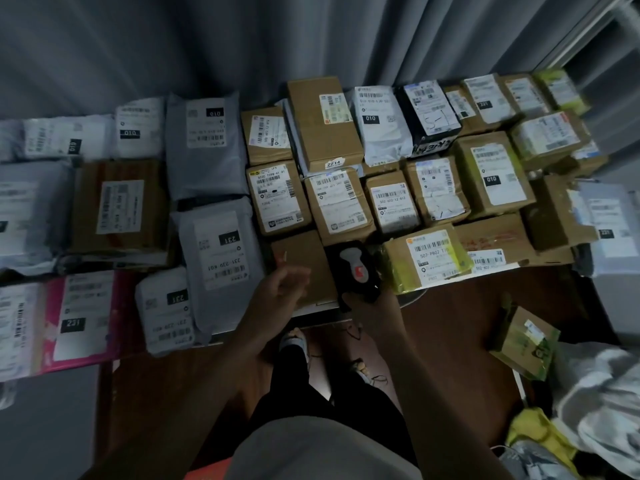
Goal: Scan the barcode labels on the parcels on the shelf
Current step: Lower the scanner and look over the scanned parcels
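Left-edge parcels (20, 216) are cropped, their labels blurred.

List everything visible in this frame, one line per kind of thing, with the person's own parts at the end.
cardboard boxes: many, brown, labelled, centre and right of the shelf
poly mailers: several, grey and white, left half of the shelf
pink mailer: one, front left
yellow-green wrapped parcel: one, front, right of the scanner
barcode scanner: one, black with grey top and red button, front centre
curtain: grey, behind the shelf
small box: one, brown and green, lower right, off the shelf
floor: brown, below
left hand: empty, fingers loose, over the front edge
right hand: holds the scanner
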